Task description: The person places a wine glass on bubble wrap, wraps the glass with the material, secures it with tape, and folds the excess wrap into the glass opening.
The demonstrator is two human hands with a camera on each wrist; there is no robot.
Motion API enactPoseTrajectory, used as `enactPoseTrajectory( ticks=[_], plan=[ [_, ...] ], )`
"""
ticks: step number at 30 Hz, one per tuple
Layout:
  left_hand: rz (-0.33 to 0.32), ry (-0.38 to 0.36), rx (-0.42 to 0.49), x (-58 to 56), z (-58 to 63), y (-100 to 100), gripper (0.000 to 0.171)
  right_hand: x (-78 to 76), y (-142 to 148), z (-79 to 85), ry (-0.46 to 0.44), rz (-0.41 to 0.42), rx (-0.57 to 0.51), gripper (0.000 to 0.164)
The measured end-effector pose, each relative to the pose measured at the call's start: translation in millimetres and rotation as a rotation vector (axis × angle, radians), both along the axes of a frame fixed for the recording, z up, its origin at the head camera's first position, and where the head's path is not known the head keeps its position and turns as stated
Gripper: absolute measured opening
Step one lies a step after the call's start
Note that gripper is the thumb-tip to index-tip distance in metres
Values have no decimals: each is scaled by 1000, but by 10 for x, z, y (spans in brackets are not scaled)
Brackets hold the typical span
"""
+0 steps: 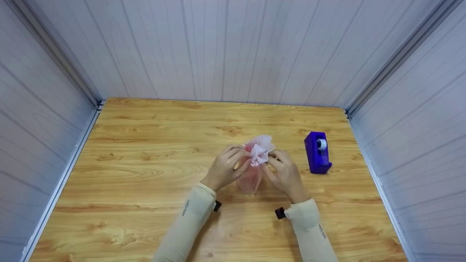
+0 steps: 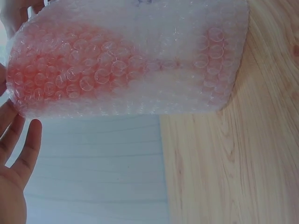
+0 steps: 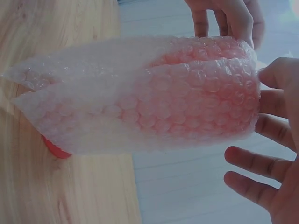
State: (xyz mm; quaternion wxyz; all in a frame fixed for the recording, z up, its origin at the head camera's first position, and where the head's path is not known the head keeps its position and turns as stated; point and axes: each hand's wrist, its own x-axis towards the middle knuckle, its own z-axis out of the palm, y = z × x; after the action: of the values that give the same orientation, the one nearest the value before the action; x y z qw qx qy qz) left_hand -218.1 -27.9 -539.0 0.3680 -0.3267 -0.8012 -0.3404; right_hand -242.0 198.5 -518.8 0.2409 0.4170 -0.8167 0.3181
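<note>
A roll of clear bubble wrap (image 1: 261, 150) stands on the table around a red goblet, whose wide bowl, thin stem and foot show through the wrap in the left wrist view. The goblet's red foot (image 3: 57, 148) peeks out at the wrap's lower end in the right wrist view. With fingers and thumb my left hand (image 1: 226, 165) pinches the left side of the wrap's crumpled top. Opposite it, my right hand (image 1: 287, 175) pinches the right side of that top edge. A loose pointed flap of wrap (image 3: 32, 100) hangs at the lower end.
A purple tape dispenser (image 1: 317, 156) with a white tape roll (image 1: 322, 144) stands right of my right hand. The wood-grain table (image 1: 145, 145) is bordered by pale panel walls (image 1: 218, 54) at the back and both sides.
</note>
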Motion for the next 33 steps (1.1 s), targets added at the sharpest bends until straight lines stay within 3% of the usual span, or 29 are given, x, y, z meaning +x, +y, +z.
enactPoseTrajectory(
  ticks=[11, 21, 28, 33],
  plan=[
    [33, -25, -28, 23, 19, 19, 19, 30, -52, 20, 32, -13, 108, 17],
    [129, -43, -137, 18, 50, 78, 23, 41, -8, 6, -52, 29, 32, 16],
    [188, -66, -217, 22, 116, 101, 33, 48, -8, 41, 51, 75, -60, 24],
    [200, -83, -237, 22, 127, 97, 34, 66, -23, 31, 57, 89, 16, 33]
  ],
)
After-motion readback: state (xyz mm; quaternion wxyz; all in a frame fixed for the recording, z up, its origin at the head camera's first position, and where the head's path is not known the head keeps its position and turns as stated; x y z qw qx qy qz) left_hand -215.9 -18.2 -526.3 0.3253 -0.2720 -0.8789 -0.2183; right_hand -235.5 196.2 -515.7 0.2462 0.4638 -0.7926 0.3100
